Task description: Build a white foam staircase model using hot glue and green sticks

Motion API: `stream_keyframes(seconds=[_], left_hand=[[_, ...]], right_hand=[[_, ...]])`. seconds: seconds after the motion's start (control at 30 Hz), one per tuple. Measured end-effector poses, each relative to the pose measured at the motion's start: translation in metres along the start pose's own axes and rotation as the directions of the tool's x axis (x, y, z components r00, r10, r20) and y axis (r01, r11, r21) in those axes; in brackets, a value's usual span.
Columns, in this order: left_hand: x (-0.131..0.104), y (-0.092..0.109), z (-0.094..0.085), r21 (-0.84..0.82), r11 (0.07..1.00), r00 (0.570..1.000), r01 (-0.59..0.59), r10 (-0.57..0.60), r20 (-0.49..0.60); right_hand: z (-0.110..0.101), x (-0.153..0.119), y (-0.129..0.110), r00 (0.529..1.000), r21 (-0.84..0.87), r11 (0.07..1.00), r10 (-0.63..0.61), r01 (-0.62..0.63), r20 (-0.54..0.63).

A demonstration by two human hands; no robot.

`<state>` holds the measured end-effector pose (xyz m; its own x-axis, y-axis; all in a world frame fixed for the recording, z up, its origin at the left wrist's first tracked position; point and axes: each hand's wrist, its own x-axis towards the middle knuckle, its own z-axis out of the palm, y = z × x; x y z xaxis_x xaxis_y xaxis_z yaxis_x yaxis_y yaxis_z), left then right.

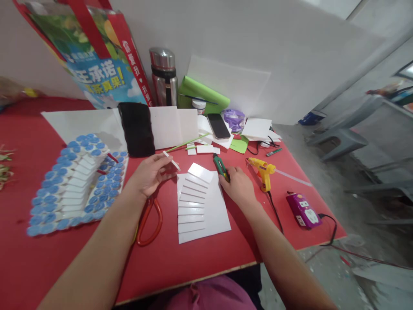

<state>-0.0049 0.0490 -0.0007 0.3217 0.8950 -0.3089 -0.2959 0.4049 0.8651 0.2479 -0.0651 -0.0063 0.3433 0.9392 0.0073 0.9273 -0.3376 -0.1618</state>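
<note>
Between the thumb and fingers of my left hand (154, 174) is a small white strip (171, 160), raised a little above the table. My right hand (239, 186) is closed on the lower end of a green utility knife (219, 163) lying on the red table. Between the hands sits a white board (219, 215) carrying a curved row of several overlapping white pieces (192, 211), like a small staircase. Under my left wrist, a tool with red loop handles (150, 226) is partly hidden. Behind the board lie loose white strips (208, 149).
A model with blue discs (48, 200) and white steps stands left. To the right are a yellow glue gun (263, 170) and a purple power socket (303, 211), both with cords. A black case (136, 129), steel flask (164, 77), phone (218, 126) and bag (97, 60) line the back.
</note>
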Motion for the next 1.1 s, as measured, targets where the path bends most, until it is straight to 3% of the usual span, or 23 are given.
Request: stream_keyframes(seconds=[0.1,0.17,0.23,0.3,0.37,0.43,0.53,0.6,0.67,0.8,0.87,0.93,1.1], left_hand=[[0.0,0.0,0.0,0.021,0.999,0.998,0.042,-0.041,-0.04],[-0.001,0.0,0.0,0.007,0.999,0.997,0.046,-0.045,-0.055],[0.0,-0.001,0.0,-0.006,0.999,0.997,0.053,-0.053,-0.058],[0.0,-0.001,0.001,-0.007,0.998,0.996,0.065,-0.066,-0.06],[0.0,-0.002,0.002,-0.006,0.998,0.995,0.067,-0.068,-0.069],[-0.001,-0.003,0.003,-0.005,0.998,0.995,0.066,-0.066,-0.074],[-0.002,-0.003,0.006,-0.002,0.998,0.995,0.063,-0.063,-0.075],[-0.003,-0.003,0.007,-0.003,0.998,0.995,0.059,-0.059,-0.074],[-0.002,-0.003,0.006,-0.007,0.998,0.996,0.055,-0.055,-0.072],[-0.001,-0.003,0.004,-0.007,0.998,0.996,0.058,-0.058,-0.072],[-0.001,-0.002,0.003,0.002,0.998,0.995,0.068,-0.067,-0.072],[0.0,-0.002,0.002,0.013,0.997,0.995,0.078,-0.077,-0.068],[0.001,-0.003,0.002,0.016,0.997,0.995,0.073,-0.072,-0.075]], right_hand=[[-0.002,-0.008,0.012,0.999,-0.008,1.0,0.02,-0.02,-0.037],[-0.007,-0.021,0.02,0.991,0.026,1.0,0.009,-0.005,-0.137],[-0.013,-0.038,0.024,0.96,0.127,0.982,-0.103,0.14,-0.261],[-0.018,-0.058,0.023,0.88,0.242,0.872,-0.337,0.425,-0.334],[-0.019,-0.077,0.017,0.74,0.295,0.681,-0.586,0.671,-0.33],[-0.014,-0.093,0.008,0.622,0.3,0.548,-0.727,0.781,-0.291],[-0.004,-0.103,-0.004,0.565,0.309,0.485,-0.778,0.818,-0.275],[0.001,-0.104,-0.008,0.567,0.305,0.486,-0.768,0.819,-0.299],[0.003,-0.102,-0.005,0.6,0.303,0.52,-0.727,0.798,-0.332],[0.007,-0.096,0.016,0.754,0.288,0.708,-0.528,0.645,-0.39],[0.01,-0.093,0.027,0.839,0.234,0.832,-0.407,0.504,-0.361],[0.014,-0.092,0.034,0.894,0.182,0.899,-0.337,0.399,-0.295],[0.02,-0.102,0.026,0.909,0.217,0.887,-0.372,0.407,-0.186]])
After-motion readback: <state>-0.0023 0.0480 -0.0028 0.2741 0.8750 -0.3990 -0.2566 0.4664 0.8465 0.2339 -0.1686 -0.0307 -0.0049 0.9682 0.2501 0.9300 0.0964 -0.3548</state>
